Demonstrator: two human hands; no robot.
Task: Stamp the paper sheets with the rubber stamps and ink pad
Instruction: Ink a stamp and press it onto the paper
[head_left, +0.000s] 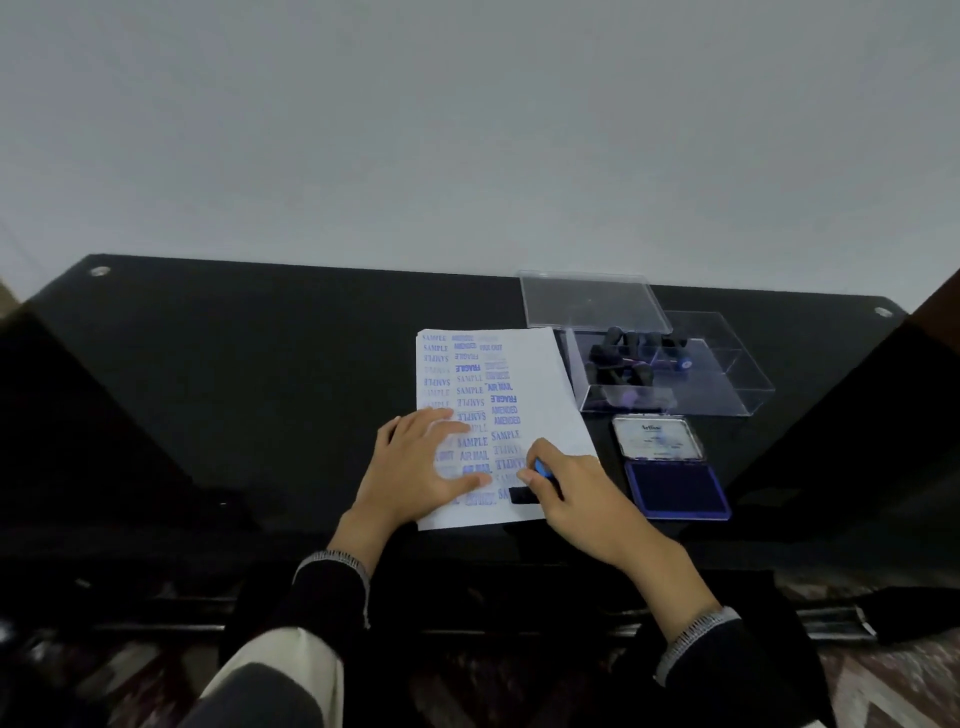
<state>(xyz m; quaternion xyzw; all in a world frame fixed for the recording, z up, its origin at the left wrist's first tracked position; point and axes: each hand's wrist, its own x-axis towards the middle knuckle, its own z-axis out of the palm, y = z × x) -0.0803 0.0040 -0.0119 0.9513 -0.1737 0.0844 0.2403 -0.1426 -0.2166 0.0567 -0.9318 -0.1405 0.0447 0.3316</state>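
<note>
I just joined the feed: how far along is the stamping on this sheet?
Done: the paper sheet already carries columns of blue prints on its left and middle. In hand: the left hand presses the sheet flat while the right hand grips a stamp down near the bottom edge. Left: the blank right strip; more stamps wait in the clear box, ink pad open.

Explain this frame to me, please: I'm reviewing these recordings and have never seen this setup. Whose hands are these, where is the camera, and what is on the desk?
There is no machine here: a person wears a camera on the head, looking down at their own hands. The left hand lies flat on the paper sheet, already crowded with blue stamped words. The right hand grips a rubber stamp pressed onto the sheet's near edge. On the black desk to the right lie an open ink pad and a clear plastic box holding more stamps.
</note>
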